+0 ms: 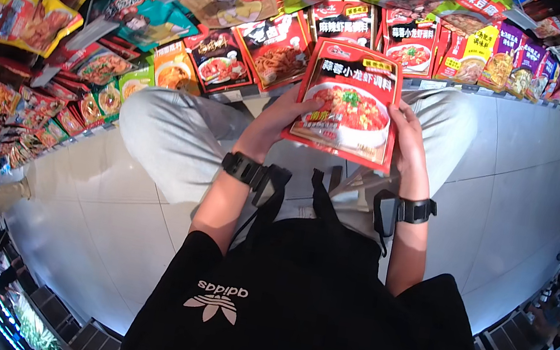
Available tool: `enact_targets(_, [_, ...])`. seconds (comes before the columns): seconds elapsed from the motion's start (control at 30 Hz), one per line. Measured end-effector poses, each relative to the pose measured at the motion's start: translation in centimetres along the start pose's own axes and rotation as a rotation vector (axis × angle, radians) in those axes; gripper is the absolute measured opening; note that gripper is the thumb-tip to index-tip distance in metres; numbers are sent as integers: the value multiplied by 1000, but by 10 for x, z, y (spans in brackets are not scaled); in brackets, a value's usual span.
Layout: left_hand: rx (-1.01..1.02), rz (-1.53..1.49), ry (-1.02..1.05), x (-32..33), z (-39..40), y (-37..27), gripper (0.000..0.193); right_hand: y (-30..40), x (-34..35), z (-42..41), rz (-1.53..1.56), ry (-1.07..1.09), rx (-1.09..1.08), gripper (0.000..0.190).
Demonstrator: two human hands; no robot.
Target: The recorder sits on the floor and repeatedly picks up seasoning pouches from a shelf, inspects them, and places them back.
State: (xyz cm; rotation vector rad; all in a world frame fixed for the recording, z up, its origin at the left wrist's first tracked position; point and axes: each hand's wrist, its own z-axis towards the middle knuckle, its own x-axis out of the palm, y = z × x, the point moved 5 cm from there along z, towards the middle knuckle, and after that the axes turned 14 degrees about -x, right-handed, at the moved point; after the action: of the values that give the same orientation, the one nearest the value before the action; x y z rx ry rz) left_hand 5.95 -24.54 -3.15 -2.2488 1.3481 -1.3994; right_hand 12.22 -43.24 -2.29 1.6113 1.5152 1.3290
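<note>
Both my hands hold a red seasoning packet [347, 106] with a crayfish dish pictured in a white bowl; its printed front faces up at me. My left hand [289, 114] grips the packet's left edge, the thumb lying over its front. On the opposite edge, the fingers of my right hand [407, 129] wrap the side. Just beyond the packet stand similar red packets, one [408, 45] with a like bowl picture and another [342, 18] beside it. A red noodle-picture packet [274, 46] leans to their left.
Shelves of bagged seasonings curve around the front and left, with a yellow-edged bag [32, 18] and teal bags [146, 14]. Yellow and purple packets [501, 58] line the right. My bent knees [172, 132] flank the packet above a tiled floor [521, 157]. Dark crates [94, 343] stand behind me.
</note>
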Motion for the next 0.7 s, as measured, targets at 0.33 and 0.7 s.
enact_targets(0.33, [54, 54, 8, 18, 138, -20, 45, 34, -39, -26, -10, 106, -36, 32])
enact_targets(0.7, [96, 62, -220, 47, 203, -20, 39, 27, -37, -15, 18, 316, -23, 32])
